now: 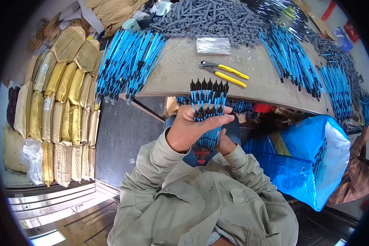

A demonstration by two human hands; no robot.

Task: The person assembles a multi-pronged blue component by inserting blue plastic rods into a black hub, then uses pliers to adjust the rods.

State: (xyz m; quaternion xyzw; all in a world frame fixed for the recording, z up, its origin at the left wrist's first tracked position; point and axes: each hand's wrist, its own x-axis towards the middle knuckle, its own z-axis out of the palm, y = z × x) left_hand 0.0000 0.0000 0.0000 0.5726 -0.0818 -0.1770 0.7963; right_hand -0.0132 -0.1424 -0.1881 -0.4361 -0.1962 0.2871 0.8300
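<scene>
The left hand [194, 128] is clamping a bundle of blue, black-tipped rods [209, 96], which is poking out above its grip; the right hand [225, 143] is sitting just below, its hold too hidden to tell; yellow-handled pliers [233, 71] are lying beyond the left hand.

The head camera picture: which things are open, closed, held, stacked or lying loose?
Blue rod bundle, held
Left grip, closed around the bundle
Right grip, low beside it, partly hidden
Yellow-handled pliers, lying with handles apart
Blue bag, mouth open
Gray pieces, heaped loose
Other blue rods, piled
Wrapped packages, stacked
</scene>
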